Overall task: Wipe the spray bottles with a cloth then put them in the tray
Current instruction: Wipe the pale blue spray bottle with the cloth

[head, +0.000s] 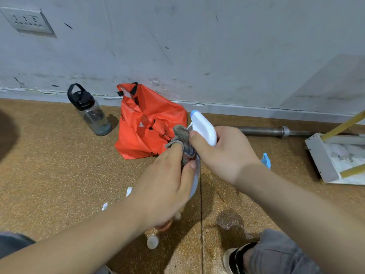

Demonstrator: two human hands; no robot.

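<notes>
Head view: the white spray bottle (204, 129) is held up off the floor at mid-frame, its blue-tipped nozzle pointing up and left. The right hand (223, 153) is curled round the sprayer head, thumb on its near side. The left hand (167, 184) pinches a grey, worn cloth (182, 137) against the bottle's neck, one fingertip wrapped in the fabric. Most of the bottle's body is hidden behind the left hand; only a pale sliver shows. A small clear bottle (152, 241) lies on the floor under the left forearm, partly covered, and a blue piece (266, 160) peeks out behind the right wrist, too hidden to identify. The tray (320, 157) sits well apart at right, cut off by the frame edge. Bare brown floor (49, 165) lies open at left, in front of a water bottle (90, 113) and a red bag (146, 123) by the wall.
</notes>
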